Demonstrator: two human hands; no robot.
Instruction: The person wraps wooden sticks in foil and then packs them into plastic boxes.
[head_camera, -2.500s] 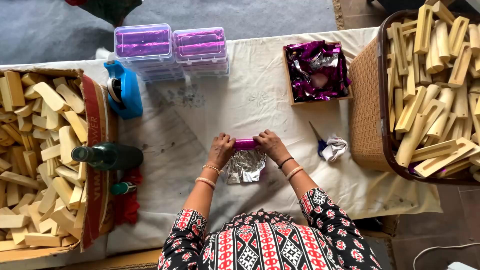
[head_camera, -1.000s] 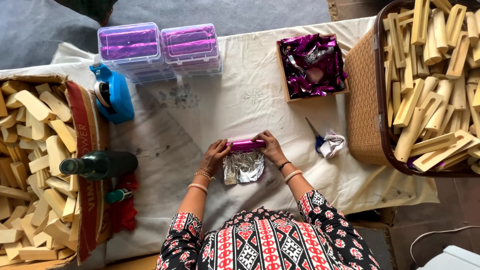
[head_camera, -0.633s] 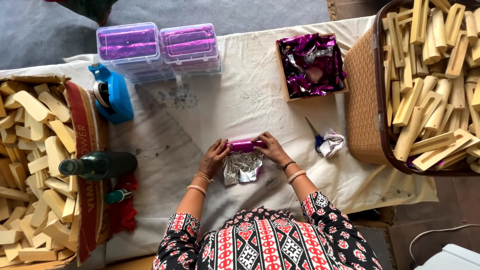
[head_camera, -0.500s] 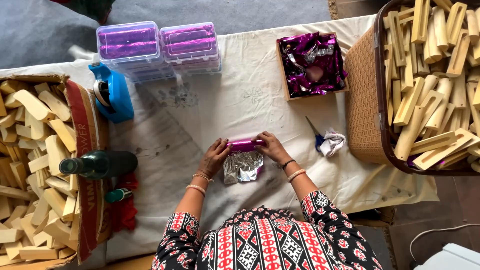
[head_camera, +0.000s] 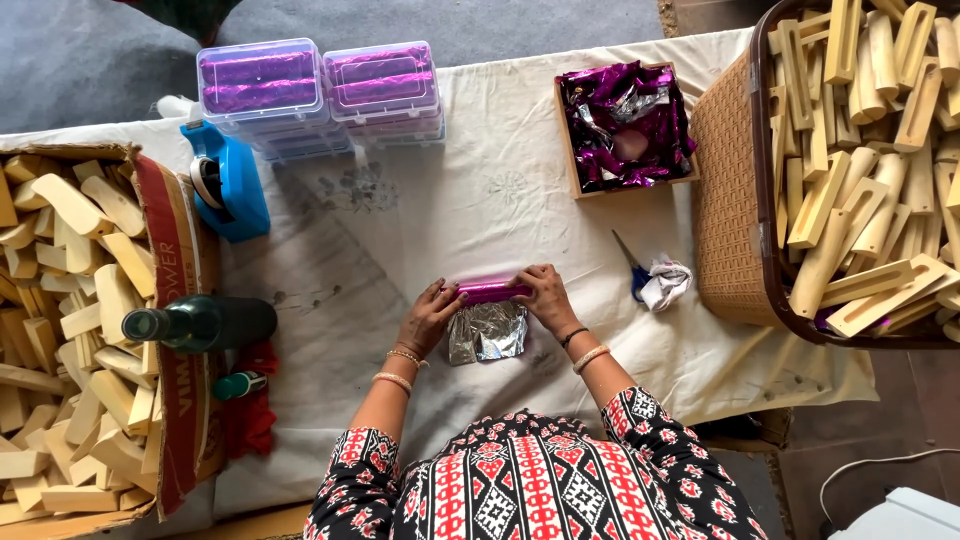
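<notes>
You had your left hand and right hand closed on the two ends of a small block wrapped in purple foil, near the middle of the white cloth. The loose foil flap lay silver side up below it. It looked light and stiff inside; the foil seemed thin, crinkly and easily torn, so the ends were the best hold.

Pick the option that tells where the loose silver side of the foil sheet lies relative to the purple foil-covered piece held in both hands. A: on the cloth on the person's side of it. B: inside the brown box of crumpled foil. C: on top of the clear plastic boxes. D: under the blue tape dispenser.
A: the silver foil sheet spreads on the white cloth just nearer the person than the purple foil-covered piece, which the left hand and right hand grip at its ends.
</notes>
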